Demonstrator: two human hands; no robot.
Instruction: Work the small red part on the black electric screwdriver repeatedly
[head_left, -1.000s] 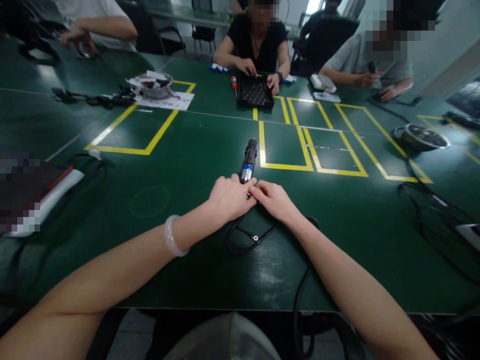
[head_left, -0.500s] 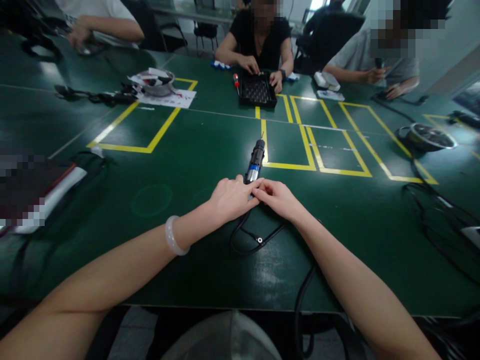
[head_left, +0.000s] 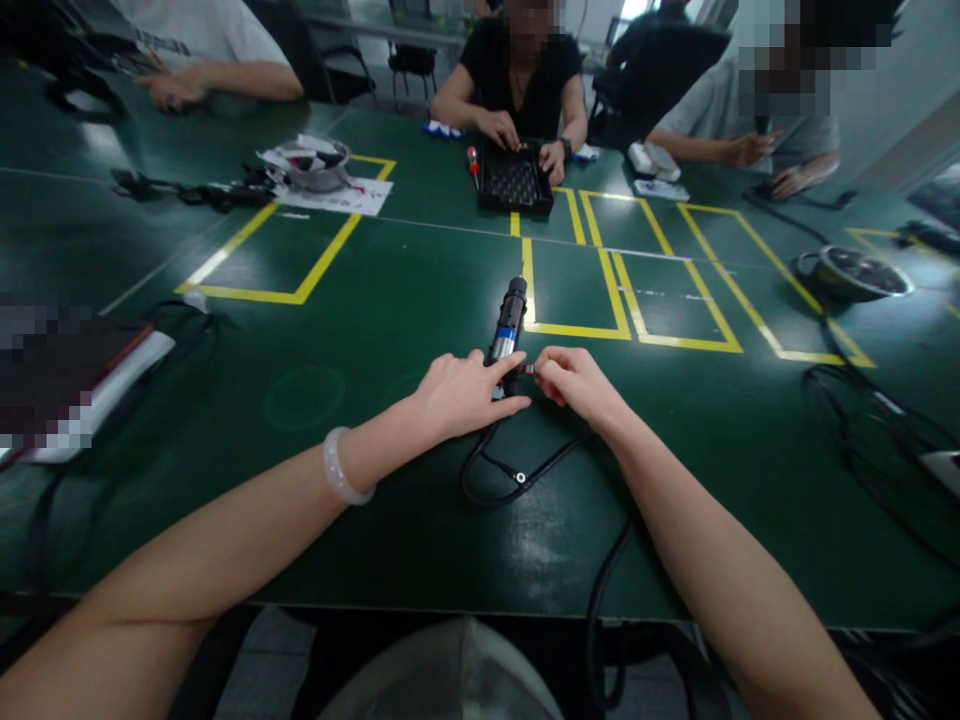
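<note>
Tool: a handheld tool (head_left: 508, 322), black barrel with a blue and silver band, lies flat on the green table (head_left: 375, 300) at the centre of the frame. Its tip points toward the top of the frame, just beside a yellow tape line (head_left: 574, 331).
Left hand: the left hand (head_left: 461, 395) rests on the table, forefinger stretched along the tool's near end and thumb beneath it. It is a loose pinch that steadies the barrel, not a full fist.
Right hand: the right hand (head_left: 574, 380) is curled, fingertips pinched tight on a small plug (head_left: 529, 369) right at the tool's rear. I cannot tell whether the plug is seated or apart.
Cable: a black cable (head_left: 517, 478) loops on the table just below both hands and runs off toward the lower edge.
Step in hand: it looks to me like work on the joint between plug and tool, one hand bracing and the other handling the plug.
Next move calls for: a still barrel, the plug kept in line with it, and slack left in the loop.
Around: a black tray (head_left: 514, 185) sits at upper centre under a co-worker's hands, and a metal bowl (head_left: 315, 165) at upper left, both well apart.
</note>
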